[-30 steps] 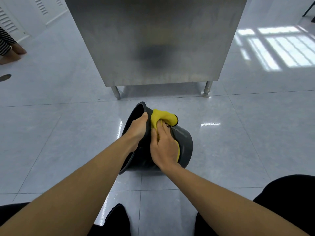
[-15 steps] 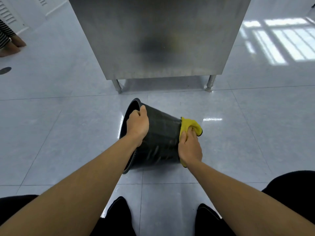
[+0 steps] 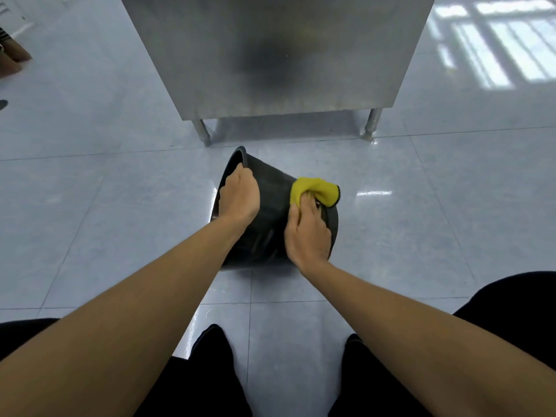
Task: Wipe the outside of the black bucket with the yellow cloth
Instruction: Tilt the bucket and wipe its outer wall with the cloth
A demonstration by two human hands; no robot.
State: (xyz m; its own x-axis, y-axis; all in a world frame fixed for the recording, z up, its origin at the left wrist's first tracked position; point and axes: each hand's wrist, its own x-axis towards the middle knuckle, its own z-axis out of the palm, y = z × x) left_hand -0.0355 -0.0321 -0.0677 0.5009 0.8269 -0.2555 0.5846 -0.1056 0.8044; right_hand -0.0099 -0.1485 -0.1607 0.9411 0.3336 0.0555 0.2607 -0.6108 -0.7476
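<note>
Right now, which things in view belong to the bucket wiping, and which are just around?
In the job:
black bucket, on its side
yellow cloth
left hand, grip on the rim
right hand, holding the cloth

Just around:
steel cabinet
tiled floor
someone's feet

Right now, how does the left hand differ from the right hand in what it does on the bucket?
The left hand grips the bare rim of the black bucket; the right hand presses the yellow cloth near its base. Both touch the tipped bucket.
</note>
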